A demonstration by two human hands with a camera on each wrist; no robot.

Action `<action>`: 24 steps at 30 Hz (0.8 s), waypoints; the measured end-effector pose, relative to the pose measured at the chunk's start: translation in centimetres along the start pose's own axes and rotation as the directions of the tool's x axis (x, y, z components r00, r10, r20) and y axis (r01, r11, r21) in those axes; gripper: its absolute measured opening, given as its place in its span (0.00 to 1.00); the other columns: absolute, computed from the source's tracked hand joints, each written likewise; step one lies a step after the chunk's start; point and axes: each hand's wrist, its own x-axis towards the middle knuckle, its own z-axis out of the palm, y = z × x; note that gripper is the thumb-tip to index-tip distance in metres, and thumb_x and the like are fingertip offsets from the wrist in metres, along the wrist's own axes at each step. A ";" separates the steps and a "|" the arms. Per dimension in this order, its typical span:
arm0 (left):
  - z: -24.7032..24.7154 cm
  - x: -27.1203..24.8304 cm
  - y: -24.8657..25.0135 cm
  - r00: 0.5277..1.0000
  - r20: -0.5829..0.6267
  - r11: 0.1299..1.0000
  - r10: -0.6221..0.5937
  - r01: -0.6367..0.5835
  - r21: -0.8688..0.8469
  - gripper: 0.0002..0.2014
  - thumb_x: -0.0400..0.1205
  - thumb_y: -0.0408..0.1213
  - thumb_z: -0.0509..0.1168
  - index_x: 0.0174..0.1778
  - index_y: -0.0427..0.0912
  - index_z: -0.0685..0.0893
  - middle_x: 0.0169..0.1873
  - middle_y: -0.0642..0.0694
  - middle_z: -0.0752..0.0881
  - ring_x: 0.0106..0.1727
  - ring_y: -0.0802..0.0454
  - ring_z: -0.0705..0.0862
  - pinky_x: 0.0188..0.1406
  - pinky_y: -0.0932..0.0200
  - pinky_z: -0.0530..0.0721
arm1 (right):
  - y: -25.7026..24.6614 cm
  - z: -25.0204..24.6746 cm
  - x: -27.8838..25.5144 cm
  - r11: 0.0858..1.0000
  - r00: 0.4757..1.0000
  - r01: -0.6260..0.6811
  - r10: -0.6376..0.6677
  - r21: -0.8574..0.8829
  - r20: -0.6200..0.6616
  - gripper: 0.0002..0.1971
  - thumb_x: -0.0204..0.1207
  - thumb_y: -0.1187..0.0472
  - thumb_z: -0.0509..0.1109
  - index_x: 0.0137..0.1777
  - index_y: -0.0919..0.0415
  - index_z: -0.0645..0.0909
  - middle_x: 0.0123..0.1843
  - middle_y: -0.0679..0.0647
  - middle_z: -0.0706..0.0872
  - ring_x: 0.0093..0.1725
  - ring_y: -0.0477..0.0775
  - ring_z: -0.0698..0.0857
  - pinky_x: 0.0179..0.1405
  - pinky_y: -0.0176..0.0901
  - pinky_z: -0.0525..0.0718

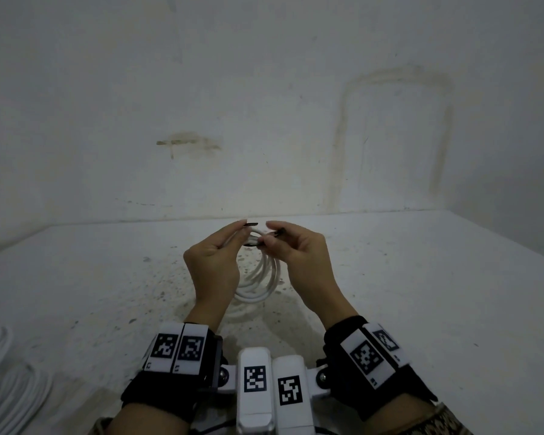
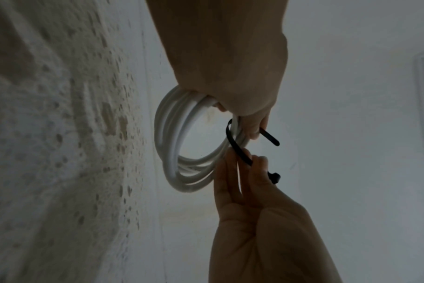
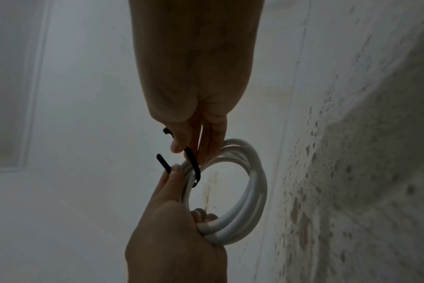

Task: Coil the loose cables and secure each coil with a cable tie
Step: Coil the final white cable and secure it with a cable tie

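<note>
A white cable coil (image 1: pixel 264 277) hangs upright between my hands above the table. My left hand (image 1: pixel 242 227) grips the coil's top with curled fingers and pinches the plain end of a black cable tie (image 1: pixel 251 224). The tie (image 2: pixel 235 145) loops round the coil's strands (image 2: pixel 172 137). My right hand (image 1: pixel 272 232) pinches the tie near its head end between thumb and forefinger. In the right wrist view the tie (image 3: pixel 194 164) curves round the coil (image 3: pixel 252 191), and its two ends stand apart, not joined.
More white coiled cables (image 1: pixel 4 372) lie at the table's near left edge. The white speckled table (image 1: pixel 421 293) runs back to a stained white wall (image 1: pixel 264 120).
</note>
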 end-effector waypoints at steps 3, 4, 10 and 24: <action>0.1 -0.1 -0.2 1.000 -0.002 1.000 0.016 -0.016 -0.001 0.11 0.74 0.25 0.72 0.50 0.41 0.88 0.38 0.54 0.89 0.38 0.69 0.87 0.42 0.76 0.81 | 0.2 -0.1 0.1 0.995 0.999 -0.036 0.038 0.091 -0.017 0.12 0.78 0.73 0.66 0.60 0.67 0.78 0.41 0.61 0.89 0.44 0.55 0.89 0.53 0.44 0.87; 0.1 -0.1 -0.4 0.999 -0.007 0.999 0.032 -0.032 0.006 0.11 0.74 0.25 0.72 0.50 0.41 0.88 0.38 0.54 0.88 0.38 0.70 0.87 0.41 0.76 0.81 | 0.2 -0.2 0.1 0.992 0.999 -0.048 0.049 0.114 -0.012 0.11 0.79 0.73 0.65 0.59 0.66 0.78 0.41 0.61 0.89 0.44 0.55 0.89 0.52 0.42 0.87; -0.2 0.1 -1.5 0.979 -0.004 0.971 0.205 -0.202 0.126 0.11 0.74 0.23 0.72 0.50 0.38 0.89 0.42 0.48 0.89 0.43 0.71 0.86 0.46 0.74 0.82 | 0.4 0.1 0.2 0.991 0.995 -0.086 0.081 0.104 0.057 0.15 0.81 0.72 0.63 0.66 0.68 0.78 0.43 0.56 0.90 0.47 0.48 0.88 0.55 0.41 0.87; -0.8 0.6 -2.5 0.862 0.177 0.813 0.475 -0.507 0.288 0.07 0.74 0.24 0.70 0.46 0.32 0.90 0.44 0.39 0.91 0.46 0.51 0.89 0.51 0.70 0.84 | 0.4 -0.1 0.0 0.968 0.991 0.040 -0.008 -0.247 0.131 0.16 0.80 0.72 0.64 0.67 0.68 0.80 0.44 0.56 0.90 0.52 0.52 0.88 0.53 0.43 0.87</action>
